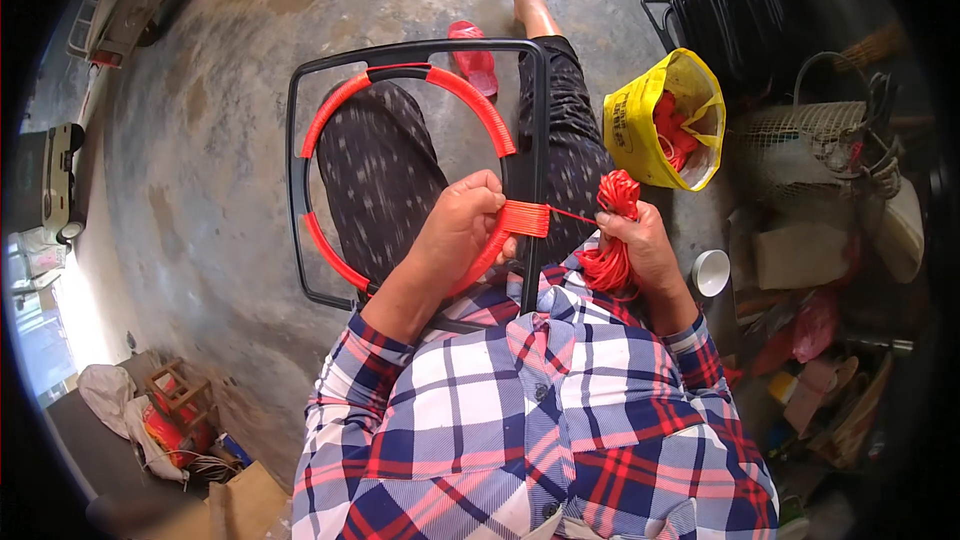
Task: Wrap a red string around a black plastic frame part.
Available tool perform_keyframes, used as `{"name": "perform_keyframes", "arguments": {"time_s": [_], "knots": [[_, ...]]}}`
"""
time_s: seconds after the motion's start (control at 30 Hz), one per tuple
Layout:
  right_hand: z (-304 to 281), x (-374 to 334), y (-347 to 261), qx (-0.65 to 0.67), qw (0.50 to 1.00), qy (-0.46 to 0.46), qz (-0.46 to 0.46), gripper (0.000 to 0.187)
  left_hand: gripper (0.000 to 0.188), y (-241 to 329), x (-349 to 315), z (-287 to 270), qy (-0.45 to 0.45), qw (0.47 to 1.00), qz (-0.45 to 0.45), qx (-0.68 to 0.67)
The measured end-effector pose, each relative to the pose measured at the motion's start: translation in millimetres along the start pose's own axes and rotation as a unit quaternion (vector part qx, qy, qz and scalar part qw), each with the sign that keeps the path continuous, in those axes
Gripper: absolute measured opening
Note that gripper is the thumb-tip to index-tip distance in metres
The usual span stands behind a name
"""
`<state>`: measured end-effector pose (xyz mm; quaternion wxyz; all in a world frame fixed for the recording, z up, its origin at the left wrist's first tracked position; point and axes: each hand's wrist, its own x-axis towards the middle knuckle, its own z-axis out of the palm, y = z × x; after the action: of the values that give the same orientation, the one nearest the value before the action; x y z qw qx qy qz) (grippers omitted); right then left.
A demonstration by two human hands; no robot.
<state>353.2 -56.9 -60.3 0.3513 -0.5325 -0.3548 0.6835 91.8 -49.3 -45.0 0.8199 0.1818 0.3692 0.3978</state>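
The frame [541, 110] lies over the person's lap and legs, its ring [470, 103] partly covered in red cord, with dark gaps between the wound stretches. At the right of the ring, a band [528, 219] of close turns joins it to the frame's right bar, the turns running left to right. The left hand [458, 220] is closed with thumb and fingers on the ring, right at the band's left end. The right hand [645, 245] grips a loose bundle [618, 192] of the same cord, thumb on top, loops hanging out at the near side. One strand [572, 214] runs straight from the band rightward to the bundle, nearly in line with the turns. The band thus lies between the hands, the left just beside it, the right farther off. A yellow bag [640, 118] stands beyond the right hand; a white bowl [711, 273] sits to its right.
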Motion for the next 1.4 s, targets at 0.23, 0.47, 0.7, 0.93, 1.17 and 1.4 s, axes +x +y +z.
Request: {"name": "perform_keyframes", "arguments": {"time_s": [0.23,0.47,0.7,0.93,1.17,1.4], "knots": [[-124,9,4,0.225,0.964,0.145,-0.004,0.024,0.008,1,-4,-1,0.024,1.0,0.003,0.006],[-215,24,42,0.294,0.905,0.299,-0.074,0.024,0.019,5,-1,8,0.009,1.0,0.001,0.004],[-5,47,-67,-0.274,0.897,0.081,-0.338,0.033,0.038,-10,4,-2,0.077,0.993,0.092,-0.021],[102,51,-76,-0.592,0.596,-0.112,-0.53,0.03,0.039,-11,-1,10,0.116,0.923,0.33,0.158],[140,-41,-130,-0.154,0.718,-0.309,-0.604,0.034,0.032,-11,9,-21,0.144,0.986,0.079,0.038],[95,-9,-111,-0.243,0.801,-0.207,-0.506,0.012,0.033,-23,4,-29,0.079,0.955,0.198,0.206]]}}
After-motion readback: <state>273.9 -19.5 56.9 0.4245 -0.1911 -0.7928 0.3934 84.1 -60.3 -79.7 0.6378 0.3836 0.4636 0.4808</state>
